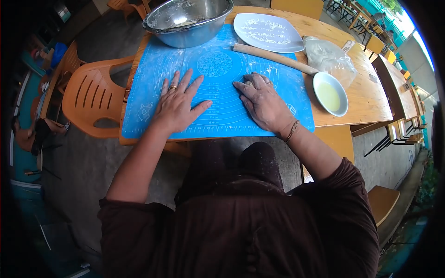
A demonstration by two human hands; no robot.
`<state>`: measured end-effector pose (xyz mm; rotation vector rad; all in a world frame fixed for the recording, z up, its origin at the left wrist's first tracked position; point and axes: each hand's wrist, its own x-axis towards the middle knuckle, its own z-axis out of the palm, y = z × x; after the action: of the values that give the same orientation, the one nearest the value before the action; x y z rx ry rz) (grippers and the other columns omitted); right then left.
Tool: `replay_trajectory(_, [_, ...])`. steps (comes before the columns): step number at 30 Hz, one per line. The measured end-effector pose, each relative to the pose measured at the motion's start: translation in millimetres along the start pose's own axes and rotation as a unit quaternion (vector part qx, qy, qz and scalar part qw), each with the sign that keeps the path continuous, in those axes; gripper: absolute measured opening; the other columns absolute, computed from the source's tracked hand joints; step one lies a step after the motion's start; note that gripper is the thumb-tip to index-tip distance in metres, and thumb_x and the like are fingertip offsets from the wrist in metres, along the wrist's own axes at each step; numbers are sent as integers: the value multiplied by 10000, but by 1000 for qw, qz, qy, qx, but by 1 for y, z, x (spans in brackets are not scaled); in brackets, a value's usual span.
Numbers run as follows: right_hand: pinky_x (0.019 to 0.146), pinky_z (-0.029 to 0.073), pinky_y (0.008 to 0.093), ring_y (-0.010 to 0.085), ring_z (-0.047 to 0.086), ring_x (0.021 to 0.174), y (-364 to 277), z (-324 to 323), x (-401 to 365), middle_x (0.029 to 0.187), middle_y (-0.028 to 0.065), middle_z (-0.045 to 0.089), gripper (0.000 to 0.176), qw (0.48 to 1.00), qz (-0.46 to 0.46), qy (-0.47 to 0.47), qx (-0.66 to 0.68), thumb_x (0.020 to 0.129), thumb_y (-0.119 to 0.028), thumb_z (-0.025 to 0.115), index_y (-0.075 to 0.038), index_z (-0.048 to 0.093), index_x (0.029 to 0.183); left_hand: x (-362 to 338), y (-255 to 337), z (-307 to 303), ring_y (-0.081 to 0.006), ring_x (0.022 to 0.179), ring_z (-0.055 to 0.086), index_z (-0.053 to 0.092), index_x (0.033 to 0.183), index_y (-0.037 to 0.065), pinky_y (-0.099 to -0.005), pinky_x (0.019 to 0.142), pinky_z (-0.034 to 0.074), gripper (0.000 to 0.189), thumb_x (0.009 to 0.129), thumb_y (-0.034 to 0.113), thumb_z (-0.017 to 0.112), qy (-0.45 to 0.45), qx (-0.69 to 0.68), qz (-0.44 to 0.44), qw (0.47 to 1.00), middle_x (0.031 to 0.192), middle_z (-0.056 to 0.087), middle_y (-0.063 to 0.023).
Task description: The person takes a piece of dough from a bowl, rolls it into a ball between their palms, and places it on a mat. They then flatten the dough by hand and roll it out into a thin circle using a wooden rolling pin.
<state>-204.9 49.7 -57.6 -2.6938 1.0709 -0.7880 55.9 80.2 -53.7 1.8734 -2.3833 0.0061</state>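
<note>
My left hand [178,104] lies flat on the blue printed mat [153,74], its fingers spread and nothing under them that I can see. On the mat's right half, my right hand [264,99] is floury, its fingers curled and pressed together. A small pale bit shows between those fingers, too hidden to name. Beyond the right hand, a wooden rolling pin [276,59] lies slantwise from the mat toward a white bowl [330,94] of pale yellow liquid.
A large steel bowl [190,34] stands at the back left, beside a flour-dusted white plate [269,32]. A clear plastic bag [329,58] lies on the wooden table [371,99] behind the white bowl. An orange chair [92,95] is at the left. Another person [28,134] is at the far left.
</note>
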Motion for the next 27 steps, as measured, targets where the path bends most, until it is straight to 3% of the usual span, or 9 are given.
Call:
replay_trajectory(8, [1054,398,473,414,512,1149,2,5,-2,1172,239,556,356,999,-16,48,8,909,-173,598,1,612,1220,7,-3,4,-382,1495,141,348,1526,183,-513,1223,79,753,946,662,400,1,-14,-59,998,1611,226,-146])
replay_trajectory(10, [1081,372,489,426,508,1158,2,7,-2,1178,250,554,396,999,-16,48,-9,906,-217,609,5,607,1234,4,1,1,-363,1499,140,312,1541,176,-490,1223,86,694,988,592,369,-12,-11,-75,997,1621,209,-132])
replay_trajectory(15, [1146,296,525,497,428,1279,-4,5,-3,1274,288,506,469,1000,17,9,-22,915,-270,611,22,574,1280,3,2,0,-370,1497,144,316,1538,162,-500,1220,93,695,989,584,374,-13,-4,-68,998,1620,212,-131])
replay_trajectory(20, [1131,319,522,490,429,1276,-4,3,-2,1298,278,498,485,999,17,0,-31,916,-296,621,-2,568,1299,2,2,-1,-381,1493,151,320,1534,138,-514,1216,101,711,984,581,397,-4,-5,-64,998,1617,220,-136])
replay_trajectory(22, [1117,341,518,486,422,1281,-5,4,-2,1319,269,490,494,999,19,-4,-39,919,-316,627,-28,565,1315,2,0,0,-397,1494,131,333,1530,146,-509,1224,63,770,950,648,404,-7,-30,-68,997,1615,202,-163])
replay_trajectory(27, [1124,336,513,482,437,1277,-6,0,-3,1299,277,498,511,999,22,4,-26,902,-320,639,-9,566,1300,0,0,1,-416,1485,152,327,1519,75,-528,1215,78,755,971,585,424,6,-25,-47,999,1603,222,-189])
